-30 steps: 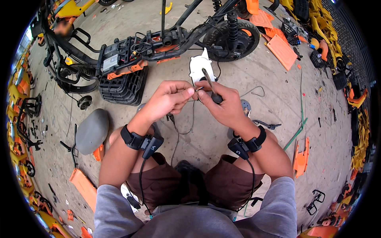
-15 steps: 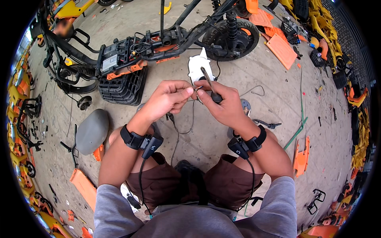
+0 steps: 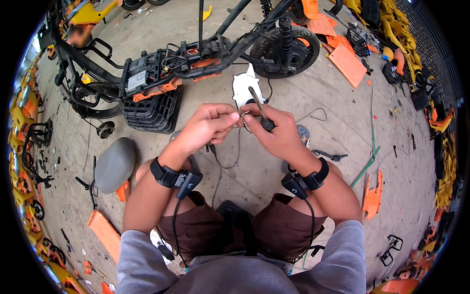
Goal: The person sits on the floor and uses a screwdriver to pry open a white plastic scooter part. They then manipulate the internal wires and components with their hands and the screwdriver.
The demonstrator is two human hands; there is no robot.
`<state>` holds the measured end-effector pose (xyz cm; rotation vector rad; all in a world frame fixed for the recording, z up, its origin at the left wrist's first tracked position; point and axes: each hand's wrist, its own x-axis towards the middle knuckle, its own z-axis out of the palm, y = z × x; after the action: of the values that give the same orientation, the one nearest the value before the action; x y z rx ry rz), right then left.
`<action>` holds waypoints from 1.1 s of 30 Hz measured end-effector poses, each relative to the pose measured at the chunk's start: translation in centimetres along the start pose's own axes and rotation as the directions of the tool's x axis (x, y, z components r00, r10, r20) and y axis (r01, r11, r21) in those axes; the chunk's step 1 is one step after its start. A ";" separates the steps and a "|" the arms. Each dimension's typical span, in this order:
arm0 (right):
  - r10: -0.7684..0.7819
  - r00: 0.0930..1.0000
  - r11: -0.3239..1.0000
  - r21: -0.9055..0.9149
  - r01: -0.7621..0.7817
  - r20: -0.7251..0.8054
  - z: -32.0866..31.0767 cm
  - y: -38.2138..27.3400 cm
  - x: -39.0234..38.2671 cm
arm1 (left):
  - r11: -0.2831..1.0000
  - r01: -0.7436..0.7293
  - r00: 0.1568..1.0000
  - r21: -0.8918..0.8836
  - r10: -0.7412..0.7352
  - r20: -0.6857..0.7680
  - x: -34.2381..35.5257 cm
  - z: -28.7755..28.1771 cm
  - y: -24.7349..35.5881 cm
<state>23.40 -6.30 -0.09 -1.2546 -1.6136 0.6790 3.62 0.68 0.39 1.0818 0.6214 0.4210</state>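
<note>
My left hand is closed, with thumb and forefinger pinching a small thin piece that looks like a wire end. My right hand meets it at the fingertips and pinches the same piece. Tucked in the right hand is a screwdriver, its dark handle in the palm and its shaft pointing up and away. Just beyond the fingers lies a white cover-like part with a dark rim. A thin dark cable runs along the floor under my hands; its link to the pinched piece is hidden.
A stripped scooter frame stands ahead, with a black crate beneath it. On the left are a grey seat and an orange panel. Orange panels, a green strip and an orange bracket lie to the right.
Both hands stay pinched together and have barely moved. The view has shifted slightly, so the floor things sit a little lower in the picture.
</note>
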 end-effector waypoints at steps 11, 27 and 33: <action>-0.019 1.000 1.000 -0.012 0.019 0.001 0.0 0.0 0.0 | 1.000 0.007 1.000 -0.027 -0.007 0.005 0.0 -0.1 -0.1; -0.032 0.999 0.999 0.007 0.032 -0.022 0.0 0.4 0.0 | 0.998 0.020 1.000 -0.057 -0.019 0.017 0.1 0.2 0.1; 0.023 1.000 1.000 -0.001 -0.023 0.006 0.1 0.1 0.1 | 0.996 0.044 0.999 -0.072 -0.045 -0.015 0.1 -0.1 -0.2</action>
<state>23.38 -6.19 -0.20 -1.2751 -1.6069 0.6968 3.68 0.70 0.11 0.9956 0.6399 0.4109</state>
